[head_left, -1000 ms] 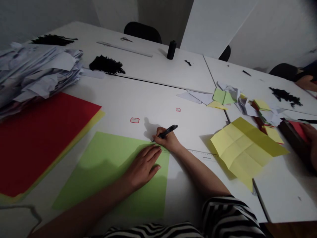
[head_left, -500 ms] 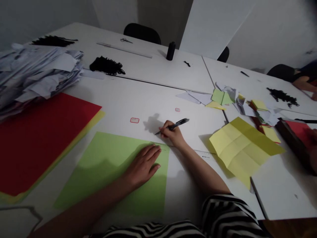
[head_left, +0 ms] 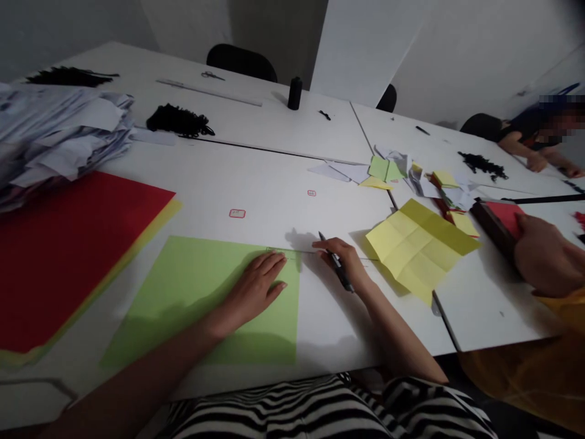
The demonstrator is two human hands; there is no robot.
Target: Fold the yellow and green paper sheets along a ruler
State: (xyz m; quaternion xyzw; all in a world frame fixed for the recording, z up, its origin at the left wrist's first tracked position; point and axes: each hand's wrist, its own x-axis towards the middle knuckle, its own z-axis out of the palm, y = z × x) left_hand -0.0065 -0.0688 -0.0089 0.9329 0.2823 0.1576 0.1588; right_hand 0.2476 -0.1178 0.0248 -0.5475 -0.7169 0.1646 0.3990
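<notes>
My left hand [head_left: 252, 288] lies flat, fingers spread, on the right part of a green paper sheet [head_left: 192, 299], at its top right corner. A clear ruler [head_left: 307, 252] runs along the sheet's top edge toward the right. My right hand [head_left: 343, 258] rests on the table just right of the sheet, on the ruler's line, with a black pen [head_left: 336, 268] held in its fingers and pointing back toward me.
A red sheet [head_left: 68, 250] over yellow lies left. Creased yellow paper [head_left: 418, 244] lies right. Paper scraps [head_left: 411, 177] and a paper heap [head_left: 55, 134] sit behind. Another person's hand [head_left: 546, 253] grips a dark box [head_left: 493, 228] at right; a further person sits far right.
My right hand lifted the pen from the green sheet's corner, swung right and settled on the table with the pen turned toward me. The view shifted right. My left hand stayed put.
</notes>
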